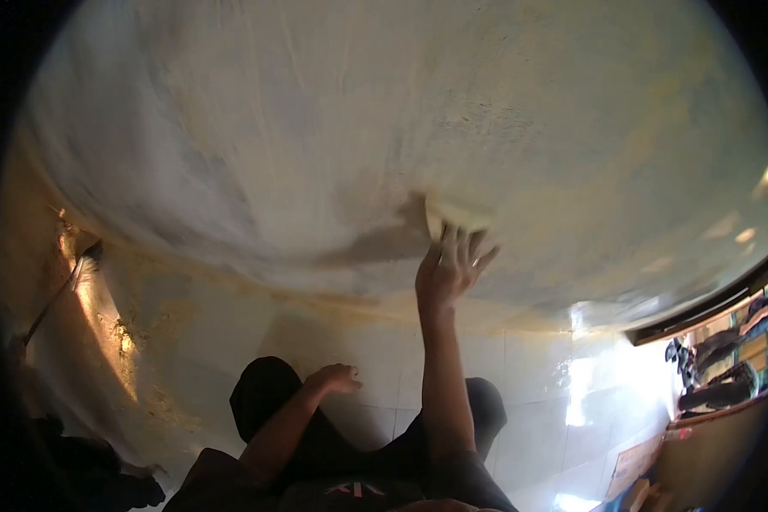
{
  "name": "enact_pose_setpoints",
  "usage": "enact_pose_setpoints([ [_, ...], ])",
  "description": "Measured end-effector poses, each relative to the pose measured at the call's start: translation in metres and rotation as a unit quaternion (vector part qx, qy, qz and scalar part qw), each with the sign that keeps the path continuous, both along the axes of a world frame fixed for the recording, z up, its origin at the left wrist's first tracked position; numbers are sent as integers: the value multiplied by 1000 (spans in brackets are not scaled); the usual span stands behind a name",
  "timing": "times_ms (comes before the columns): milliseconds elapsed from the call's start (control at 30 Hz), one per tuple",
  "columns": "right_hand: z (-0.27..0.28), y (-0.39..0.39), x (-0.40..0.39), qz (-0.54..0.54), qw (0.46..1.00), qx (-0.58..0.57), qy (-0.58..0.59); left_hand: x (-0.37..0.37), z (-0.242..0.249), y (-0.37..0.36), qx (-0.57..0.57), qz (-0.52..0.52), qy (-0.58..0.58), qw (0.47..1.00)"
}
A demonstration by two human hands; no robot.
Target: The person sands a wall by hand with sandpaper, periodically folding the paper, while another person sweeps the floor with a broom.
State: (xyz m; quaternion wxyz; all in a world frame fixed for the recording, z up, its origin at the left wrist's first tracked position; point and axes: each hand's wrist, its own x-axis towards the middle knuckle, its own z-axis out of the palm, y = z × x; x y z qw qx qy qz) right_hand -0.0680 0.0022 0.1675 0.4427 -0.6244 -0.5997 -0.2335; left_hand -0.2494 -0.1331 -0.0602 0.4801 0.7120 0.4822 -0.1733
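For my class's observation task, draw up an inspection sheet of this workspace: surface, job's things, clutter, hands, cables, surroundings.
Surface: broad pale surface, patchy grey with yellowish staining and streaks.
Job's things: pale pad at the surface; thickness unclear.
Clutter: long-handled tool at far left; brown flat piece at lower right.
Hands: right hand has its fingers at the pad, some spread; left hand is loosely curled near the left knee.
Cables: nothing seen.
Surroundings: pale tiled floor, glossy at right; another person in shadow at lower left.
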Motion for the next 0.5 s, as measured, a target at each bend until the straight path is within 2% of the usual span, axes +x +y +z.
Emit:
enact_pose_setpoints([
  [100,5,-7,1,58,997,45,29,-3,2,-3,-5,12,-15,1000],
  [133,23,13,6,43,992,117,-14,-5,5,-6,-6,16,-10,1000],
  [233,173,34,-1,22,968,231,-94,2,12,1,-15,-5,8,1000],
  [300,199,25,-6,54,983,156,-85,1,16,-8,-31,-14,16,999],
  [367,121,32,-3,27,974,214,-67,2,32,-2,-13,4,17,1000],
  [433,-21,15,9,23,990,128,-51,-1,-6,4,23,-12,-33,999],
  [500,-114,-16,7,43,997,15,57,-5,-22,4,46,-25,-84,995],
])
